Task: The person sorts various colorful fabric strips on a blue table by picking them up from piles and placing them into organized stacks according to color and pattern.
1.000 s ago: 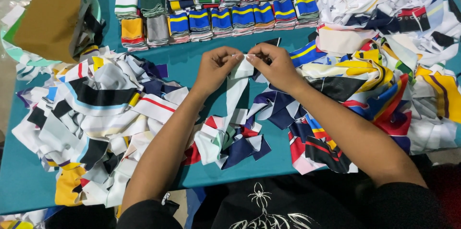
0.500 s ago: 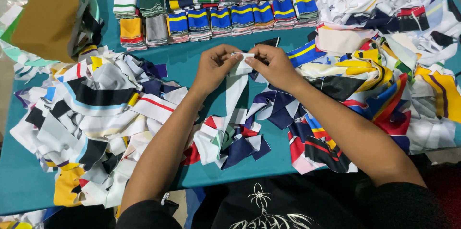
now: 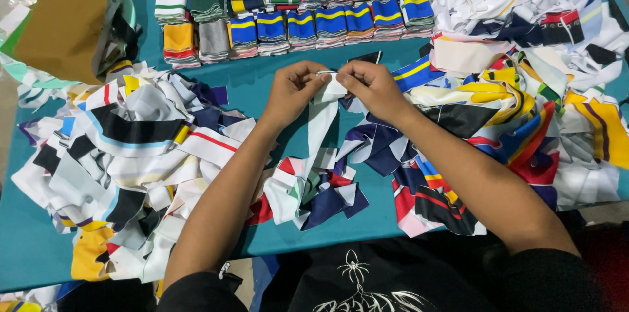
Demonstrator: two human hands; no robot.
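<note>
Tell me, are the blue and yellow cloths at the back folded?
Folded: the blue and yellow cloths sit in neat stacked rows, unlike the loose scraps.

Black short-sleeved shirt (white spider print on the chest), 2 bare forearms, no gloves.

**Both hands pinched together above mid-table**

Left hand [image 3: 293, 91] and right hand [image 3: 371, 89] raised side by side, knuckles up, fingertips almost meeting. Thumbs and forefingers closed in a pinch. Bare forearms angled inward from the near edge, elbows spread wide, wrists slightly bent.
</note>
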